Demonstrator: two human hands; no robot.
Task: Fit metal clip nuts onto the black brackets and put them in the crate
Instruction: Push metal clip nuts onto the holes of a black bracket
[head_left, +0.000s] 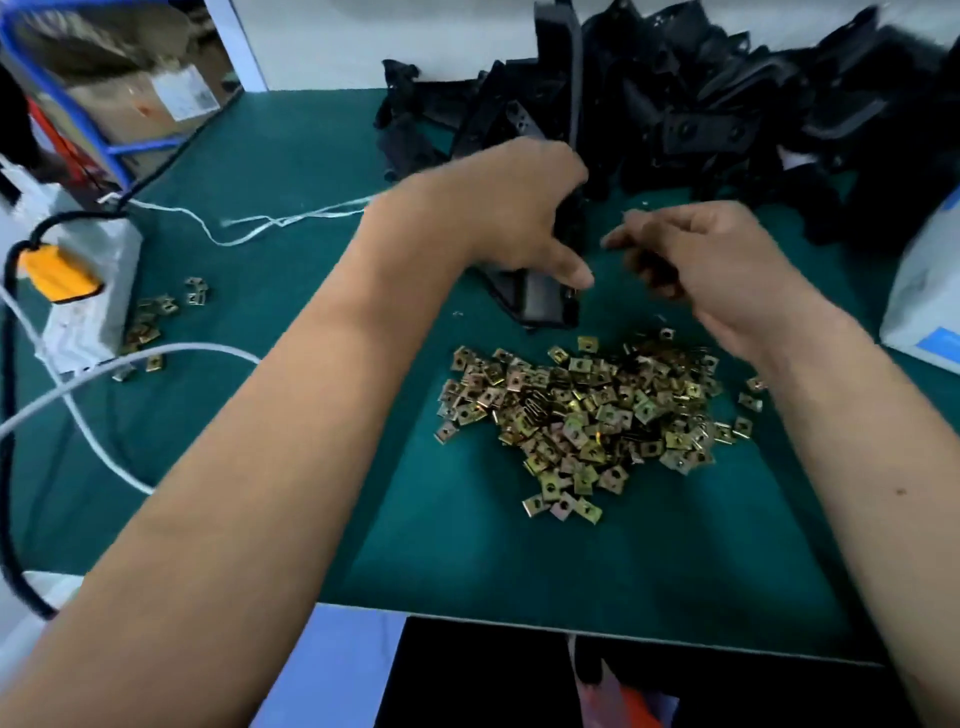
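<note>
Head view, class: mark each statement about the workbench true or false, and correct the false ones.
1. The left hand grips a black bracket. True.
2. The clip nuts sit in a red bowl. False: they lie loose in a pile on the green mat.
3. More brackets are heaped at the far edge. True.
4. The right hand rests flat on the mat. False: it is raised, fingers curled.

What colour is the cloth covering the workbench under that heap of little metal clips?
Dark teal green mat, seen in the head view, beneath the brassy clip nuts.
</note>
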